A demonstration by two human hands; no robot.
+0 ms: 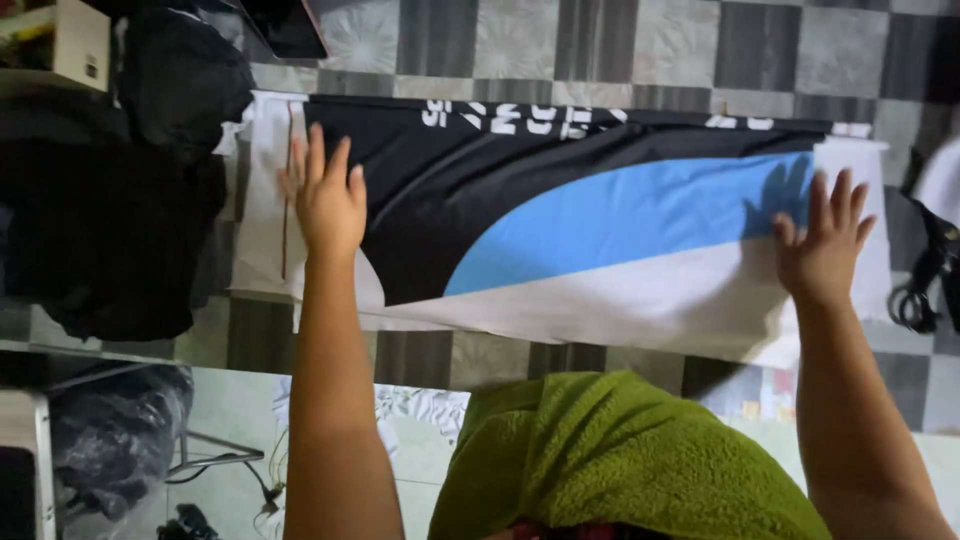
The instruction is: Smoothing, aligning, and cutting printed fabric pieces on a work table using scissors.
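Note:
A long piece of fabric (pixel 560 230) in black, blue and white lies spread flat across a checkered surface (pixel 560 40). White lettering runs along its far black edge. My left hand (pixel 325 195) rests flat on the fabric's left end, fingers spread, over the black and white parts. At the right end, my right hand (pixel 822 250) presses palm down on the white part, fingers apart. Neither hand grips anything.
A pile of black cloth (pixel 110 220) sits at the left. A green fuzzy towel (pixel 620 460) covers my lap at the bottom centre. Black cords (pixel 915 295) lie at the right edge. Below left, tiled floor with cables (pixel 230 470).

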